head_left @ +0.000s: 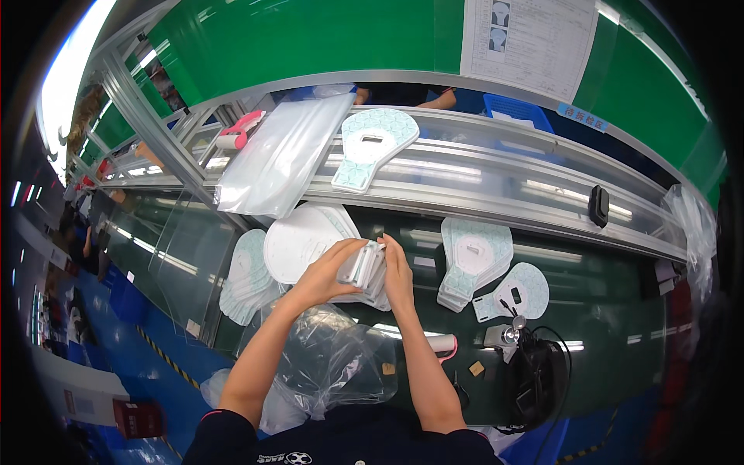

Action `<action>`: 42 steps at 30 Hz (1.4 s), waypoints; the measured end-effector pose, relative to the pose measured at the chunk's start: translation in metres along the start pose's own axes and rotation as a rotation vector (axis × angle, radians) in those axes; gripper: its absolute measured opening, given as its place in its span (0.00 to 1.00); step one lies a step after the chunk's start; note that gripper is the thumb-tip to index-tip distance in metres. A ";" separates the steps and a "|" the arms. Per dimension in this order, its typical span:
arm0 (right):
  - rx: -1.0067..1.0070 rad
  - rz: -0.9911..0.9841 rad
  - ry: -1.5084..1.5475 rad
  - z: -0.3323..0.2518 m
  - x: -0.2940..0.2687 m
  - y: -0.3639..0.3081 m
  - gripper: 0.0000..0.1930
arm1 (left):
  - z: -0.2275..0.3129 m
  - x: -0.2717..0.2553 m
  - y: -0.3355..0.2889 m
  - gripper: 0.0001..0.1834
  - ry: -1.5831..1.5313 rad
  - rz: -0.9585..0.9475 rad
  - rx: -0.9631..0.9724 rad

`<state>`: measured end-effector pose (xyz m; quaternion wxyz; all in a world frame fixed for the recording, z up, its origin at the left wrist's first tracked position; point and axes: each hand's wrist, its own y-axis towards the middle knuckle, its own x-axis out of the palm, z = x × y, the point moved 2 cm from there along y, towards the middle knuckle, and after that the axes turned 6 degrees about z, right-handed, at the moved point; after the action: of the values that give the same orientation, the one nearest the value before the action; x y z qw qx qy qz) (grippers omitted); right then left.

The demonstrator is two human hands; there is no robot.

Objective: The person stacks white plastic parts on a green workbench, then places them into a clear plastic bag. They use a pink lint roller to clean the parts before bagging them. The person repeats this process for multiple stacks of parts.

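Observation:
Both hands are closed around the narrow ends of a stack of white paddle-shaped panels (361,266). My left hand (325,273) grips the stack's left side, thumb below. My right hand (397,271) presses its right side, fingertips at the top edge. White rounded panels (298,244) lie fanned just behind my left hand; whether they join the held stack is hidden. Clear plastic bags (322,356) lie crumpled under my forearms. To the left is a pile of pale-green patterned panels (249,279); a similar pile (474,260) lies right of my right hand.
A single patterned panel (523,291) lies near a metal device (505,335) and a black bag (539,384). A lint roller (442,346) is beside my right forearm. The raised shelf holds plastic sleeves (287,159), another panel (373,147) and a pink-handled roller (242,132).

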<state>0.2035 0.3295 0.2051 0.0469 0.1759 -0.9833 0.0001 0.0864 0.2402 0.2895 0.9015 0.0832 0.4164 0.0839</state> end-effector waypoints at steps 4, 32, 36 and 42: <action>-0.182 -0.029 -0.080 0.011 0.005 -0.006 0.22 | -0.007 0.003 -0.008 0.42 0.002 0.080 0.038; -0.578 -0.200 -0.363 0.015 0.005 -0.024 0.50 | -0.006 0.025 -0.018 0.16 0.173 0.344 -0.287; -0.601 -0.151 -0.345 0.021 0.006 -0.026 0.48 | -0.060 0.034 -0.029 0.20 0.215 0.463 -0.182; -0.551 -0.098 -0.325 0.020 0.000 -0.029 0.47 | -0.042 0.030 -0.023 0.19 -0.070 0.383 -0.343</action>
<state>0.2116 0.3023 0.1846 -0.0650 0.2015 -0.9313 -0.2964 0.0755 0.2276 0.2355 0.8841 0.0091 0.3411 0.3194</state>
